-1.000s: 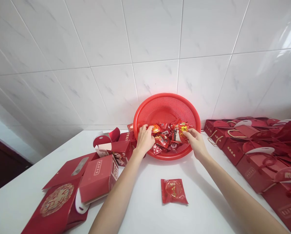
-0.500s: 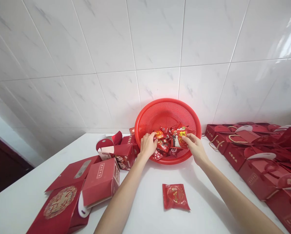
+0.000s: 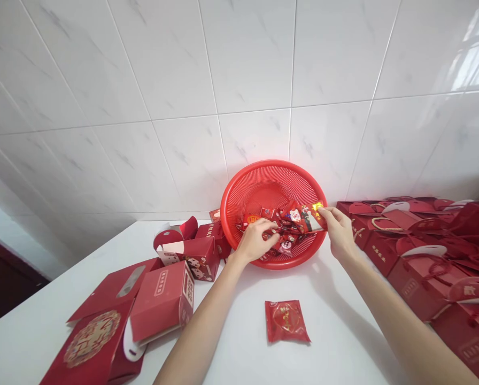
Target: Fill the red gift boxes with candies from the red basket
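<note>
A red plastic colander [image 3: 245, 184] leans tilted against the wall, its open side toward me. Several small wrapped candies [image 3: 285, 247] lie in its lower part. My left hand [image 3: 257, 240] reaches in over them, thumb and fingers apart, with nothing visibly held. At the right rim, my right hand [image 3: 339, 230] pinches the edge of a red-and-white snack packet [image 3: 312, 218] with shiny gold print. On the table in front of the colander, one red square packet [image 3: 287, 322] with gold lettering lies flat.
Red gift boxes and folded cartons [image 3: 163, 299] lie on the left of the white table [image 3: 239, 331]. Rows of red handled boxes [image 3: 416, 267] crowd the right side. A tiled wall [image 3: 255, 136] stands directly behind.
My right hand has drawn the packet rightward to the colander's rim and tilted it. My left hand has moved deeper among the candies, its thumb and fingers spreading. The view has shifted slightly.
</note>
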